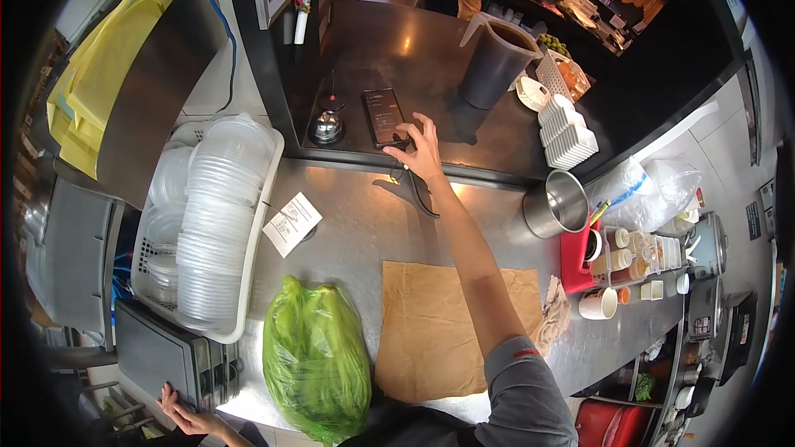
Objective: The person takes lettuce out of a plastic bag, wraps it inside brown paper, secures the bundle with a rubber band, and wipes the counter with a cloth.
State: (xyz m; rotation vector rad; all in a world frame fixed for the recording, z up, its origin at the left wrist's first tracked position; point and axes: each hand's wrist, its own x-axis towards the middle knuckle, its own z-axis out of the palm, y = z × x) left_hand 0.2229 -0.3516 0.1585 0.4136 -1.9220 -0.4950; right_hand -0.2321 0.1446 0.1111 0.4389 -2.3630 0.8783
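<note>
My right hand [421, 149] reaches forward to the lower end of a phone [383, 116] with a lit screen, which lies on the dark raised counter. Its thumb and fingers are curled around a black cord [427, 201] at the phone's bottom corner; the cord hangs over the counter's edge. At the lower left, my left hand [189, 415] has its fingers apart beside a grey box-like device [161, 352], with nothing in it. Below the right arm lies a brown paper bag [431, 331], flat on the steel table. Left of it sits a tied green plastic bag [315, 356].
A white basket [269, 190] of stacked clear lids stands left, near a paper slip [291, 224]. On the counter are a silver bell [327, 127], a dark pitcher [497, 66] and white containers [567, 134]. A steel pot [556, 204] and red holder [577, 261] stand right.
</note>
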